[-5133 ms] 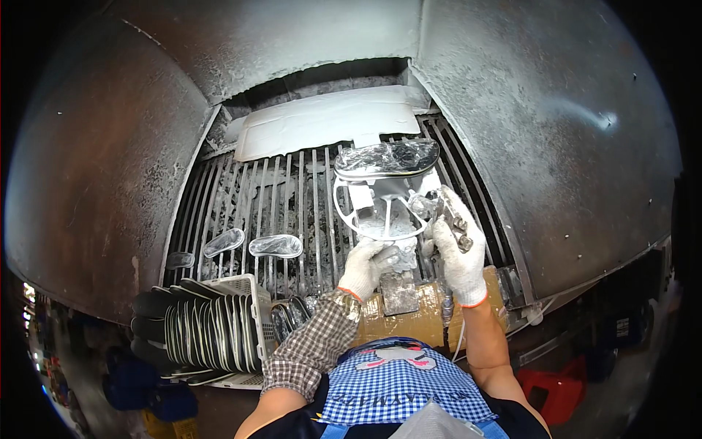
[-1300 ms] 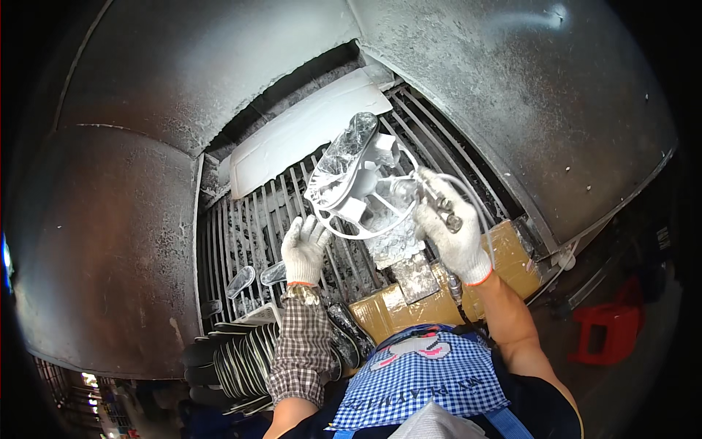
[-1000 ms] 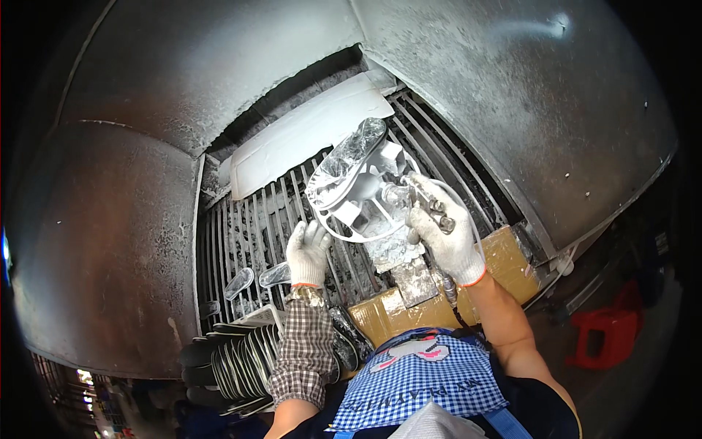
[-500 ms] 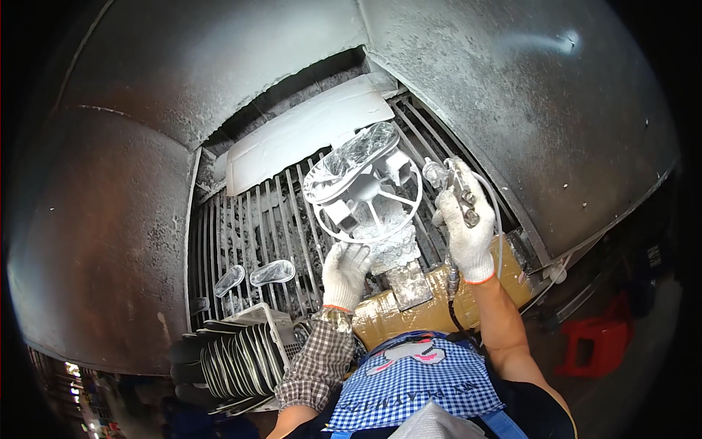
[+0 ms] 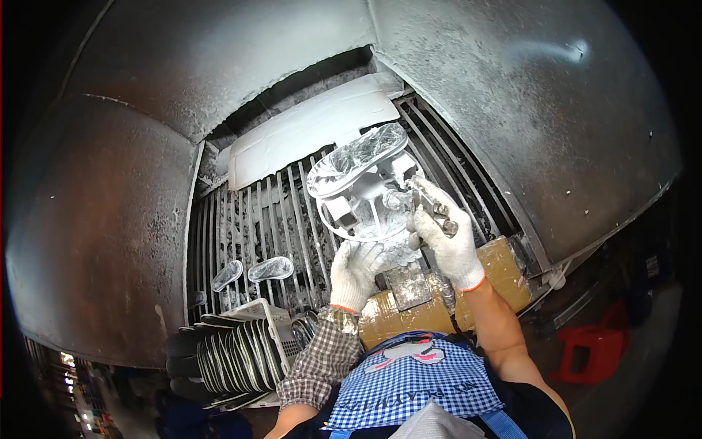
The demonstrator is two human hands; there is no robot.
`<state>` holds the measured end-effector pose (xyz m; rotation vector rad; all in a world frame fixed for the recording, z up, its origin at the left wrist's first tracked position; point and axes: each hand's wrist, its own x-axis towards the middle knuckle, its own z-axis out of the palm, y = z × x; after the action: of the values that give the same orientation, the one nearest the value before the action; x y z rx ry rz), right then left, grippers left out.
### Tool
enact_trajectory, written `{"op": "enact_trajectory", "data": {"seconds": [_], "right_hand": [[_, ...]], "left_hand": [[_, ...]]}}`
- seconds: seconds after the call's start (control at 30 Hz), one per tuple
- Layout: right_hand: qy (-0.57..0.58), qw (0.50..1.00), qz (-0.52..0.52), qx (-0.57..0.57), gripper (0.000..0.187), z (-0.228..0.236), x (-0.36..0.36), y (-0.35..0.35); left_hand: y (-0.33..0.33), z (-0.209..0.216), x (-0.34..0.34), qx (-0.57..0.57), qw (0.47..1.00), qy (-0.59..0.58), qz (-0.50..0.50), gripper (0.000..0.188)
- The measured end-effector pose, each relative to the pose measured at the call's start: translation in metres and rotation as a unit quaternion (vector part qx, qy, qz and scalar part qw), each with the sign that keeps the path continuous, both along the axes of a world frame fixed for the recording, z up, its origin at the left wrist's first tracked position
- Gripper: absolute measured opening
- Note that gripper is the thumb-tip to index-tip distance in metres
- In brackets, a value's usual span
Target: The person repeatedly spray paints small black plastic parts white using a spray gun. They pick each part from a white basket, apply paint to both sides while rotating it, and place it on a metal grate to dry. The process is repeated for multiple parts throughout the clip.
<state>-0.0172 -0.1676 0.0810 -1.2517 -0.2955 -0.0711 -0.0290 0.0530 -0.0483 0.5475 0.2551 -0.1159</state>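
My right hand [image 5: 447, 245], in a white knit glove, is wrapped round a metal spray gun [image 5: 433, 207]. The gun's nozzle end is over the right side of a white spoked wheel [image 5: 376, 214]. My gloved left hand [image 5: 355, 276] is at the wheel's near rim, fingers stretched out and apart, holding nothing; whether they touch the rim is hard to see. On the wheel's block-like supports sits an oval piece [image 5: 358, 157] with a white edge and a shiny, crinkled clear film over its top. A white-crusted base [image 5: 398, 252] shows below the wheel.
Sooty metal bars [image 5: 256, 212] form the floor of a metal-walled booth [image 5: 468, 80]. Behind lies a white board [image 5: 314, 132]. Two film-covered oval pieces [image 5: 270, 268] rest on the bars. A crate [image 5: 274, 322] holds several dark oval pieces [image 5: 234, 355]. Brown tape-covered cardboard [image 5: 497, 274] lines the front.
My right hand has brought the spray gun left, from beside the wheel to over its right part. My left hand has shifted slightly right and nearer me.
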Motion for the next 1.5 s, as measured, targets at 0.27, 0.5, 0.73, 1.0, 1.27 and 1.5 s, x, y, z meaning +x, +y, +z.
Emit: {"op": "enact_trajectory", "data": {"seconds": [0.27,0.5,0.73,1.0,1.27,1.5], "right_hand": [[-0.011,0.996,-0.089,-0.002,0.053,0.002,0.004,-0.014],[-0.005,0.992,-0.121,0.018,0.053,0.007,0.004,-0.03],[-0.008,0.986,-0.166,0.001,0.053,0.019,-0.007,-0.046],[0.015,0.991,-0.129,-0.013,0.056,0.027,-0.042,-0.052],[0.003,0.993,-0.112,-0.032,0.056,0.027,-0.054,-0.053],[0.024,0.992,-0.122,-0.028,0.054,0.032,-0.059,-0.06]], "left_hand": [[0.012,-0.004,0.001,0.014,1.0,0.008,0.018,0.048],[0.027,-0.011,0.004,0.037,0.999,-0.006,0.034,0.06],[0.043,-0.005,0.011,0.033,0.997,0.027,0.069,0.058],[0.048,-0.017,0.02,0.073,0.99,0.023,0.115,0.049],[-0.011,-0.008,0.002,-0.002,1.0,-0.005,0.004,0.045],[0.001,-0.015,0.005,-0.015,1.0,-0.004,0.006,0.055]]}}
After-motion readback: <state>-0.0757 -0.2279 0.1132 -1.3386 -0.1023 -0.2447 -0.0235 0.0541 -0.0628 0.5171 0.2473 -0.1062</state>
